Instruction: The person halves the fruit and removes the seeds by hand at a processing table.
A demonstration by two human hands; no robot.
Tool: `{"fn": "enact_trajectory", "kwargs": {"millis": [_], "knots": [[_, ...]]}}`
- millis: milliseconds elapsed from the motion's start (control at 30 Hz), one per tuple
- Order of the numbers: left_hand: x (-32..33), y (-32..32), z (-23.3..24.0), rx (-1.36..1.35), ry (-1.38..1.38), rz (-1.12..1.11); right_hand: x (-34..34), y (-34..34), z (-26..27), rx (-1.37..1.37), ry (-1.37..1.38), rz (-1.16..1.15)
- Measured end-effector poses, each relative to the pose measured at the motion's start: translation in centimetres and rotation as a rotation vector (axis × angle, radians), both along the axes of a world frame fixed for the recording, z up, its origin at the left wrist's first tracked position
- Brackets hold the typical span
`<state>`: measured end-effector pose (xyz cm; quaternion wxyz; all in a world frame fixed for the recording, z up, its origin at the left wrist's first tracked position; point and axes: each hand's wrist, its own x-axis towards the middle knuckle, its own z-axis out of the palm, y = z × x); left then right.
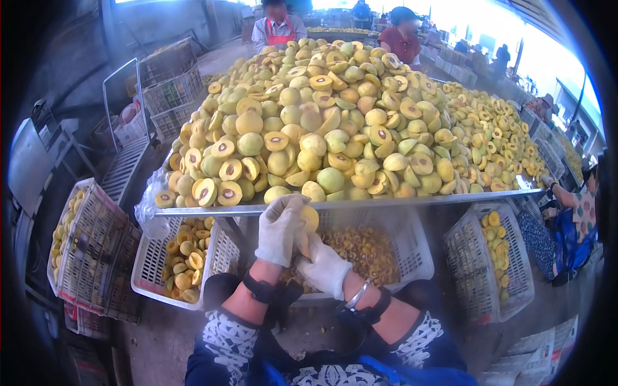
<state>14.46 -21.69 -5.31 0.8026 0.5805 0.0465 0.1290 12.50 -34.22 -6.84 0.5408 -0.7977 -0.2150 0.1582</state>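
My left hand [279,230], in a white knit glove, is closed at the near edge of the metal table, its fingers at a yellow fruit half [309,218]. My right hand [322,267], gloved as well, is closed just below and touches the same fruit; whether it also grips a small tool cannot be told. A large heap of halved yellow-green stone fruits [289,116], many with brown pits or pit hollows showing, covers the table. Under my hands stands a white plastic crate [410,241] with many small pitted-looking pieces [362,251].
A crate of fruit halves [140,280] stands left of my knees, stacked crates [91,241] farther left, another crate [516,275] right. The metal table edge [434,199] runs across. A hand truck [126,159] stands back left. People [277,29] work beyond the heap, and one sits at right.
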Motion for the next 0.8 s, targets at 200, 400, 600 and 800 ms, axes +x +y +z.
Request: {"fn": "enact_trajectory", "kwargs": {"millis": [200, 400, 600, 800], "knots": [[0.0, -0.2, -0.3, -0.008, 0.051, -0.012, -0.2, 0.0, -0.5, -0.192, -0.082, -0.060], [0.6, -0.4, -0.2, 0.001, 0.063, -0.027, 0.0, -0.2, 0.3, -0.406, -0.200, -0.098], [1.8, 1.4, -1.7, -0.186, 0.159, -0.191, 0.3, -1.7, -1.2, -0.587, -0.685, -0.129], [1.5, 4.8, -2.0, -0.199, 0.175, -0.046, 0.4, -2.4, -1.8, -0.133, -0.033, -0.117]]}}
